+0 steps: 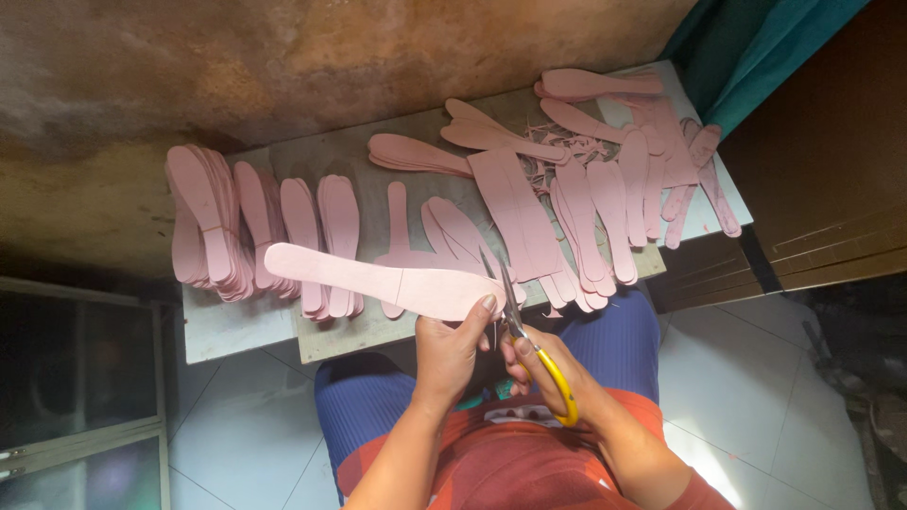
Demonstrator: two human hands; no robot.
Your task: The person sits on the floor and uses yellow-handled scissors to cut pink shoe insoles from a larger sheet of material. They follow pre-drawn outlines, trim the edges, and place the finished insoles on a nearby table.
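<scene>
Grey low table (236,326) against a stained wall. Left hand (452,345), fingers up, pinches near end of a long pink insole-shaped cutout (378,279), held across to the left above the table's near edge. Right hand (546,370) clamped on yellow-handled scissors (529,340), blades at cutout's right end. Stacks of pink insoles (222,222) far left, loose pink strips (614,179) far right.
</scene>
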